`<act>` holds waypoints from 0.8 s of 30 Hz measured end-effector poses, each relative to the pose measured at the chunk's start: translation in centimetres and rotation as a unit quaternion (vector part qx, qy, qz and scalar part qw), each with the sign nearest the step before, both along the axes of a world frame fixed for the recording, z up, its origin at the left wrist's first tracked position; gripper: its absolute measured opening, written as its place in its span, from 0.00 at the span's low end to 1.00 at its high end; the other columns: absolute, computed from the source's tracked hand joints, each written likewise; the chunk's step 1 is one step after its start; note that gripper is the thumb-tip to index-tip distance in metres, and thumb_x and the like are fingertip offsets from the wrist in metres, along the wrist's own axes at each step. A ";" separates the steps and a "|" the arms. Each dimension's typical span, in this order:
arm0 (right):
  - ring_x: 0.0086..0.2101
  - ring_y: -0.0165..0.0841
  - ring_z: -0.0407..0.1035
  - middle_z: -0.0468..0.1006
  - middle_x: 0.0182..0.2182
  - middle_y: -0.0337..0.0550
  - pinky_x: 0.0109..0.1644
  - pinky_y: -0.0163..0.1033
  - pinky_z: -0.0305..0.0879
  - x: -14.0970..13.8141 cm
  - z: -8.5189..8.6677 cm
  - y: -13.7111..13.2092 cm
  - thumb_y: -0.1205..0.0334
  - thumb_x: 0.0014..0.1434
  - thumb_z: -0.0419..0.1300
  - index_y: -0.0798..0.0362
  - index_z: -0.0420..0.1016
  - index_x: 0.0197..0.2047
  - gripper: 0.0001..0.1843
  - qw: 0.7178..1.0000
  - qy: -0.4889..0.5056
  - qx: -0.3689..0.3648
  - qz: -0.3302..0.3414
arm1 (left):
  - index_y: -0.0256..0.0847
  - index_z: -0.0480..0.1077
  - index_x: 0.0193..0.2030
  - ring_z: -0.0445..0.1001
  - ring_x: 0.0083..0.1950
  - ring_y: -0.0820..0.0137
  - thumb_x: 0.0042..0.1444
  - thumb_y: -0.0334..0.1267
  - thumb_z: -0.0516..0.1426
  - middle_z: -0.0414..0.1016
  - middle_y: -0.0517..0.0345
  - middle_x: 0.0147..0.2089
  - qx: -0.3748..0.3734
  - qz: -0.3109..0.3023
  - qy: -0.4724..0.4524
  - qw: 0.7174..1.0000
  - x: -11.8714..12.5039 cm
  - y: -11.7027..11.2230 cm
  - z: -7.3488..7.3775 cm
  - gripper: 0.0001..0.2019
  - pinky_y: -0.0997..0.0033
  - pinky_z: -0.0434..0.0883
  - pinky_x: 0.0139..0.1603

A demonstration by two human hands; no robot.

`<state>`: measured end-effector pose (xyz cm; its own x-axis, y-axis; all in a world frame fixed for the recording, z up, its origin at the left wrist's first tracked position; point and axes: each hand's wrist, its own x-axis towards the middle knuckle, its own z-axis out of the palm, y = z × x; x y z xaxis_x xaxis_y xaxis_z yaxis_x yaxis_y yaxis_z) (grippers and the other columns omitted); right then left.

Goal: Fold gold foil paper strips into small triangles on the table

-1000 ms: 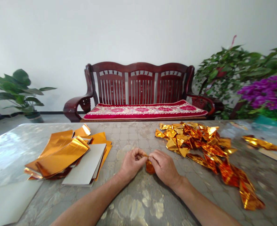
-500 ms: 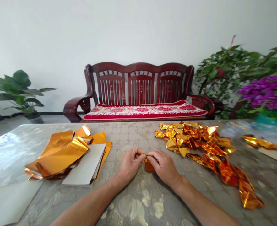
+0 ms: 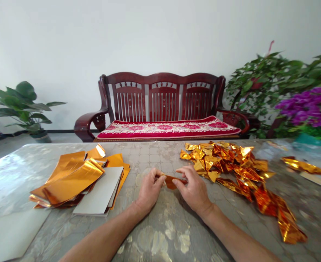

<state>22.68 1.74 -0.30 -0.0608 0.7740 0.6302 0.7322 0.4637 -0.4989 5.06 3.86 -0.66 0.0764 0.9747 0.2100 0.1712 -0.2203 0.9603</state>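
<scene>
A small folded piece of gold foil paper [image 3: 173,180] is held between both hands just above the table [image 3: 160,233]. My left hand [image 3: 149,189] pinches its left end with fingers curled. The right end sits under the pinched fingertips of my right hand [image 3: 193,189]. To the left lies a stack of flat gold foil sheets [image 3: 73,178], some showing their white backs. To the right, close to my right hand, spreads a pile of folded gold foil pieces [image 3: 231,163].
A dark wooden bench [image 3: 163,102] with a red cushion stands behind the table. Potted plants [image 3: 24,105] stand at the left, and leafy plants with purple flowers [image 3: 310,105] at the right. More foil [image 3: 302,165] lies at the far right of the table.
My hands have drawn apart slightly and moved a little away from me. The foil piece, bunched between them before, now stretches out sideways.
</scene>
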 end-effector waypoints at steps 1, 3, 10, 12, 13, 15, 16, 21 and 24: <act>0.39 0.38 0.72 0.76 0.42 0.45 0.45 0.42 0.68 0.1 -0.1 0.1 0.60 0.58 0.63 0.50 0.71 0.46 0.13 1.000 -0.002 -0.004 -0.009 | 0.41 0.67 0.30 0.71 0.26 0.72 0.54 0.39 0.57 0.71 0.65 0.23 0.001 0.005 -0.006 1.000 0.0 0.0 0.0 0.05 0.74 0.65 0.30; 0.38 0.37 0.73 0.76 0.39 0.43 0.44 0.41 0.68 0.2 -0.2 0.1 0.60 0.58 0.63 0.49 0.71 0.46 0.13 1.000 -0.004 -0.022 -0.015 | 0.42 0.67 0.31 0.70 0.26 0.72 0.54 0.39 0.57 0.71 0.65 0.23 0.005 0.011 -0.018 1.000 0.0 0.1 0.0 0.05 0.74 0.65 0.30; 0.37 0.35 0.74 0.77 0.37 0.42 0.43 0.40 0.72 0.1 -0.7 0.3 0.64 0.60 0.60 0.49 0.71 0.47 0.11 0.998 0.040 -0.031 0.044 | 0.41 0.68 0.30 0.68 0.26 0.73 0.53 0.39 0.58 0.70 0.65 0.24 0.020 0.008 -0.039 0.999 -0.1 0.3 -0.2 0.05 0.75 0.64 0.29; 0.40 0.36 0.74 0.76 0.40 0.43 0.45 0.41 0.72 0.1 -0.9 0.4 0.64 0.59 0.60 0.49 0.70 0.49 0.14 0.997 0.046 -0.024 0.053 | 0.41 0.69 0.31 0.68 0.27 0.73 0.52 0.39 0.59 0.70 0.64 0.26 0.029 0.010 -0.055 0.998 -0.2 0.2 -0.2 0.05 0.75 0.65 0.30; 0.40 0.37 0.74 0.76 0.41 0.44 0.46 0.42 0.72 0.2 -0.9 0.5 0.64 0.59 0.60 0.49 0.70 0.50 0.15 0.997 0.045 -0.021 0.053 | 0.41 0.69 0.31 0.69 0.28 0.73 0.52 0.39 0.60 0.71 0.63 0.27 0.038 0.010 -0.061 0.997 -0.2 0.2 -0.2 0.05 0.75 0.66 0.31; 0.42 0.37 0.74 0.76 0.43 0.45 0.48 0.44 0.72 0.3 -1.0 0.6 0.63 0.59 0.61 0.48 0.70 0.50 0.15 0.998 0.034 -0.017 0.048 | 0.41 0.70 0.32 0.70 0.31 0.72 0.52 0.38 0.60 0.73 0.61 0.30 0.058 0.005 -0.065 0.996 -0.2 0.1 -0.3 0.04 0.74 0.67 0.35; 0.42 0.38 0.73 0.76 0.43 0.45 0.49 0.44 0.71 0.4 -1.0 0.7 0.63 0.60 0.62 0.48 0.70 0.50 0.14 0.999 0.027 -0.015 0.045 | 0.41 0.71 0.32 0.71 0.33 0.71 0.53 0.37 0.60 0.74 0.60 0.31 0.066 0.000 -0.064 0.996 -0.3 0.1 -0.3 0.03 0.74 0.67 0.36; 0.44 0.38 0.72 0.75 0.44 0.45 0.50 0.44 0.70 0.5 -0.9 0.7 0.64 0.59 0.62 0.49 0.70 0.48 0.13 0.999 0.027 0.001 0.039 | 0.42 0.72 0.33 0.73 0.38 0.68 0.55 0.36 0.60 0.76 0.57 0.35 0.099 -0.010 -0.050 0.994 -0.4 -0.2 -0.4 0.02 0.71 0.69 0.42; 0.44 0.38 0.72 0.75 0.44 0.46 0.49 0.44 0.70 0.4 -0.9 0.8 0.66 0.58 0.61 0.49 0.70 0.49 0.15 0.998 0.043 0.006 0.034 | 0.42 0.71 0.33 0.74 0.40 0.68 0.56 0.35 0.59 0.76 0.57 0.36 0.115 -0.010 -0.042 0.992 -0.4 -0.3 -0.4 0.02 0.70 0.69 0.44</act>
